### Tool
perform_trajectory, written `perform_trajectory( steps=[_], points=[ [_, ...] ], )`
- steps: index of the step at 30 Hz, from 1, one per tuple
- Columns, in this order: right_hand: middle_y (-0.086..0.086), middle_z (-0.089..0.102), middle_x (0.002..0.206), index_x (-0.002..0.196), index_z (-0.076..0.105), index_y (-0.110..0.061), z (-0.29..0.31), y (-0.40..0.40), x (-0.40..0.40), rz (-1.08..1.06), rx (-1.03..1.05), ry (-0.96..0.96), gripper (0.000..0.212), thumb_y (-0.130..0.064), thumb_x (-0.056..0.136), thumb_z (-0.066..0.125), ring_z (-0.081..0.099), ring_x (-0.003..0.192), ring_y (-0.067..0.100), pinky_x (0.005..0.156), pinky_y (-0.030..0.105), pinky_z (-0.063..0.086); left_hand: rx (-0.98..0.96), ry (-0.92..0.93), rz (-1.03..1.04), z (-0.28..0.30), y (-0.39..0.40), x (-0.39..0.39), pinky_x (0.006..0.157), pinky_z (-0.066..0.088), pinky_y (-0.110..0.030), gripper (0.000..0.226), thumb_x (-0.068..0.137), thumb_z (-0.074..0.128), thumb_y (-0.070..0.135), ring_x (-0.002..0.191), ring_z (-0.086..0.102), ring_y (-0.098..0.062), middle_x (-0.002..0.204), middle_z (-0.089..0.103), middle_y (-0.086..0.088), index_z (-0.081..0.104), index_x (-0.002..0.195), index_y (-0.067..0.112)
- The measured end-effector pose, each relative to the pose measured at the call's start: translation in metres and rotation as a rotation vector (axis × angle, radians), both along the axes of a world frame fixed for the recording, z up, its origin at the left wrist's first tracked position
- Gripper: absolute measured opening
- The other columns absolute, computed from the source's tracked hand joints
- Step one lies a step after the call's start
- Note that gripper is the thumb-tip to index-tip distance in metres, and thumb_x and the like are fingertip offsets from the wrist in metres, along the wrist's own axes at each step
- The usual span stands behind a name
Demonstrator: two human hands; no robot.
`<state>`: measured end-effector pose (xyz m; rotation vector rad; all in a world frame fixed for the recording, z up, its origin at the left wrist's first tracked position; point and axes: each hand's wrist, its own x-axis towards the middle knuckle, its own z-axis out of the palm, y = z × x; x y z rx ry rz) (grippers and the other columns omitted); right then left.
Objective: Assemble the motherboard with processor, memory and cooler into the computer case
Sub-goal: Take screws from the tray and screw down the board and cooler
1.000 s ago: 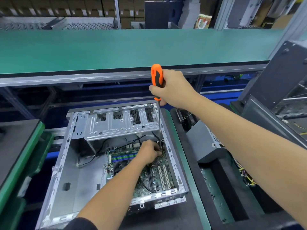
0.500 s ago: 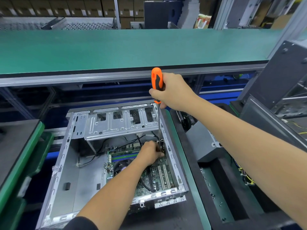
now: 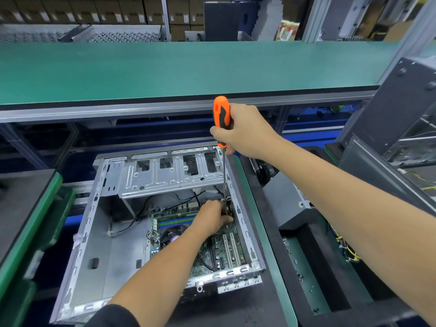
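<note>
The case [image 3: 77, 274] lies open on its side with the board [image 3: 221, 253] already seated at its right end, and the left hand [image 3: 212, 219] reaches down to the board's far right corner, its fingers curled at the screwdriver's tip, though I cannot tell whether they pinch a screw. Above, the right hand [image 3: 245, 131] is wrapped around the orange handle of the screwdriver [image 3: 221, 119]. To do this well, I would keep the shaft upright over the hole and press lightly while turning, so the tip does not slip onto the board.
</note>
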<state>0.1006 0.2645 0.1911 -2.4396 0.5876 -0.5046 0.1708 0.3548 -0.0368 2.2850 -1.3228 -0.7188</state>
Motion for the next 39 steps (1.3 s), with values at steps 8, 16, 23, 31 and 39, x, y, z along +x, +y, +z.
perform_trajectory(
  steps=[8, 16, 23, 31, 39],
  points=[
    [0.009, 0.055, 0.064, 0.078, 0.042, -0.012, -0.002, -0.001, -0.003, -0.001, 0.022, -0.006, 0.026, -0.024, 0.091, 0.060, 0.068, 0.050, 0.011, 0.047, 0.017, 0.046, -0.005, -0.068, -0.036, 0.002, 0.001, -0.002, 0.061, 0.042, -0.030, 0.027, 0.084, 0.070, 0.031, 0.079, 0.060, -0.029, 0.079, 0.063, -0.008, 0.053, 0.074, 0.013],
    [0.005, 0.055, 0.062, 0.077, 0.042, -0.011, -0.002, -0.002, -0.005, -0.001, 0.039, -0.008, 0.026, -0.022, 0.091, 0.060, 0.067, 0.049, 0.011, 0.043, 0.013, 0.043, 0.020, -0.132, -0.037, 0.005, 0.000, -0.004, 0.066, 0.050, -0.036, 0.029, 0.084, 0.071, 0.028, 0.077, 0.062, -0.032, 0.082, 0.066, -0.017, 0.054, 0.073, 0.007],
    [0.005, 0.058, 0.066, 0.078, 0.043, -0.013, -0.004, -0.002, -0.005, -0.010, 0.032, 0.005, 0.026, -0.026, 0.092, 0.061, 0.067, 0.051, 0.009, 0.045, 0.012, 0.043, 0.030, -0.060, -0.031, 0.004, -0.001, -0.003, 0.066, 0.049, -0.035, 0.024, 0.085, 0.071, 0.024, 0.077, 0.063, -0.031, 0.080, 0.065, -0.014, 0.059, 0.075, 0.006],
    [0.003, 0.058, 0.062, 0.076, 0.043, -0.014, -0.003, -0.005, -0.003, 0.035, 0.034, 0.049, 0.026, -0.025, 0.092, 0.061, 0.069, 0.053, 0.010, 0.048, 0.015, 0.047, -0.058, 0.043, 0.026, -0.001, -0.001, 0.003, 0.078, 0.054, -0.036, 0.010, 0.078, 0.075, 0.011, 0.085, 0.064, -0.024, 0.090, 0.069, -0.010, 0.070, 0.085, 0.007],
    [0.002, 0.062, 0.066, 0.079, 0.045, -0.013, 0.002, -0.002, 0.010, 0.078, 0.003, -0.013, 0.022, -0.024, 0.089, 0.061, 0.067, 0.049, 0.008, 0.055, 0.025, 0.052, -0.084, 0.246, 0.203, 0.003, -0.002, 0.007, 0.064, 0.043, -0.021, 0.010, 0.076, 0.076, 0.006, 0.070, 0.058, -0.012, 0.076, 0.064, 0.001, 0.070, 0.077, 0.014]
  ],
)
